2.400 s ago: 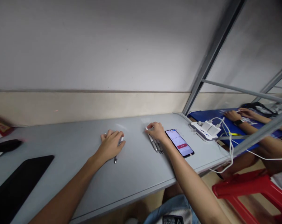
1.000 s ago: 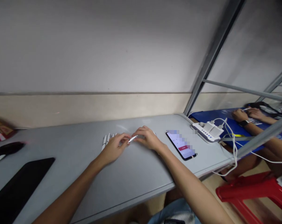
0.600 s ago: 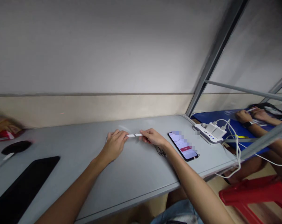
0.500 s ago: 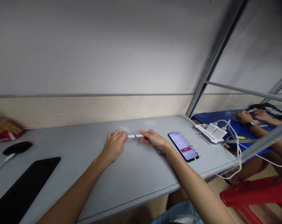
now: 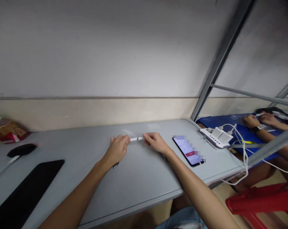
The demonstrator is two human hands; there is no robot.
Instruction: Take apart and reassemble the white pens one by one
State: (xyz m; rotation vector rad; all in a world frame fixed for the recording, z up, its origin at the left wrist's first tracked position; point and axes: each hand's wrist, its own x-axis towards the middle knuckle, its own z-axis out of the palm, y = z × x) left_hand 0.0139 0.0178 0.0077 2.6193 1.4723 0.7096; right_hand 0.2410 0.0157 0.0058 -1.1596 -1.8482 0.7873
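Observation:
A slim white pen (image 5: 135,139) with a dark band around its middle spans the gap between my two hands, just above the grey desk (image 5: 139,178). Its left end is in the closed fingers of my left hand (image 5: 118,147). My right hand (image 5: 156,142) pinches the other end between thumb and fingers. Both pen ends are hidden by my fingers. Beside my left wrist, small dark, shiny tips (image 5: 115,165) lie on the desk, mostly covered. A small dark item (image 5: 165,156) shows partly under my right wrist.
Right of my hands lie a lit phone (image 5: 188,151) and a power strip (image 5: 215,138) with white chargers and cables. To the left are a black mat (image 5: 29,194), a black mouse (image 5: 22,150) and a bottle (image 5: 9,129). Another person's hands (image 5: 251,121) are at a blue table.
The pen has tilted slightly, its right end higher, and less of it shows between my hands. More of the small tips by my left wrist is visible. The view has shifted slightly.

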